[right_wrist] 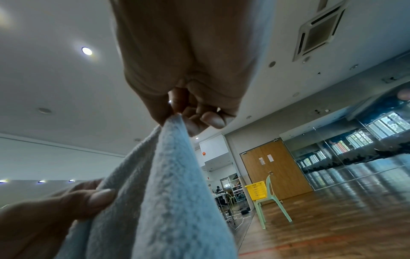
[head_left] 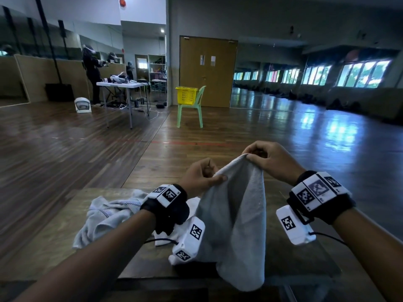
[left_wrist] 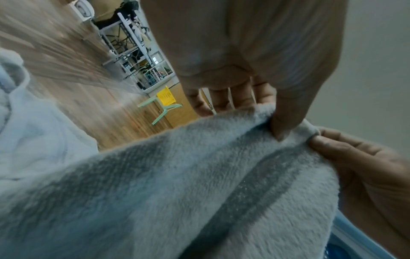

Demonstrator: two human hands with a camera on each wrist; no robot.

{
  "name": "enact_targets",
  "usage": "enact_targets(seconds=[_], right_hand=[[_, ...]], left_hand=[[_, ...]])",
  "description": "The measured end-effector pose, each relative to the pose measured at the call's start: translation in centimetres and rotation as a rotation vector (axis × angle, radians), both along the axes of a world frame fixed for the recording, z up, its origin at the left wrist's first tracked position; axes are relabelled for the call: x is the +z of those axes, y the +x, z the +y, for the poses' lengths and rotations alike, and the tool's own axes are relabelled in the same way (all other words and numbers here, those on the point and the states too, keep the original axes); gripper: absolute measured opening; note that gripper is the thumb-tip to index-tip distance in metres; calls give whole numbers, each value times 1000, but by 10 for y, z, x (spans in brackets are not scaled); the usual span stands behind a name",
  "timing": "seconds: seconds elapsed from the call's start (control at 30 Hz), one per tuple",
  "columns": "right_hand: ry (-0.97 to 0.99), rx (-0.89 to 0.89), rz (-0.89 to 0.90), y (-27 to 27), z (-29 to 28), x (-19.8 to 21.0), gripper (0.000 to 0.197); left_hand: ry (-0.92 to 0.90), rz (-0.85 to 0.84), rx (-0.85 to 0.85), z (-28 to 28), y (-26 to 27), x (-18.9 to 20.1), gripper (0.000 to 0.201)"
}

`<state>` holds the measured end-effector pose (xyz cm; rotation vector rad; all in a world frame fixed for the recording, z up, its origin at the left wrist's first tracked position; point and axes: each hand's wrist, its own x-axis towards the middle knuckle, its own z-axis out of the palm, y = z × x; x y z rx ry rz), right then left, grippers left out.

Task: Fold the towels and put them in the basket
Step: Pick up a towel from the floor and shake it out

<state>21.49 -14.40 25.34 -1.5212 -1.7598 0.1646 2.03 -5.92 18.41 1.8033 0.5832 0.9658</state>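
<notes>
A grey towel (head_left: 239, 214) hangs from both hands above the wooden table (head_left: 65, 247). My left hand (head_left: 202, 177) pinches its upper edge between thumb and fingers. My right hand (head_left: 261, 156) pinches the top corner a little higher and further right. The towel (left_wrist: 177, 184) fills the left wrist view, held under the left thumb (left_wrist: 286, 121). In the right wrist view the towel (right_wrist: 164, 184) drops from the right fingertips (right_wrist: 175, 112). A crumpled pale towel (head_left: 109, 216) lies on the table to the left. The yellow basket (head_left: 187, 95) sits on a green chair far across the floor.
The green chair (head_left: 192, 110) stands before brown double doors (head_left: 208, 70). A white folding table (head_left: 122, 86) with gear, cables beneath and a person beside it is at the far left. Wooden floor lies between my table and the chair.
</notes>
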Motion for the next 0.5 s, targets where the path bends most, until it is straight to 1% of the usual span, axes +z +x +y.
enact_targets(seconds=[0.07,0.13,0.17,0.2,0.27,0.3,0.37,0.43,0.47,0.5], right_hand=[[8,4,-11,0,-3,1,9],[7,7,-23,0,-5,3,9],[3,9,-27,-1,-6,3,9],[2,11,-31,-1,-7,3,10],[11,8,-37,-1,-9,4,10],[19,0,-41,-1,-10,5,10],[40,-23,-56,0,-12,7,10],[44,-38,-83,3,-16,9,9],[38,-43,-111,4,-16,9,8],[32,-47,-146,6,-16,7,8]], left_hand=[[48,-6,38,0,-3,5,26],[99,-17,63,1,-7,9,17],[147,-1,81,1,-9,11,12],[230,37,110,2,-12,11,12],[437,158,163,5,-18,12,18],[507,218,172,7,-22,13,23],[545,321,173,16,-32,10,44],[527,400,159,23,-42,9,64],[530,448,151,24,-47,10,67],[556,523,151,26,-51,11,64]])
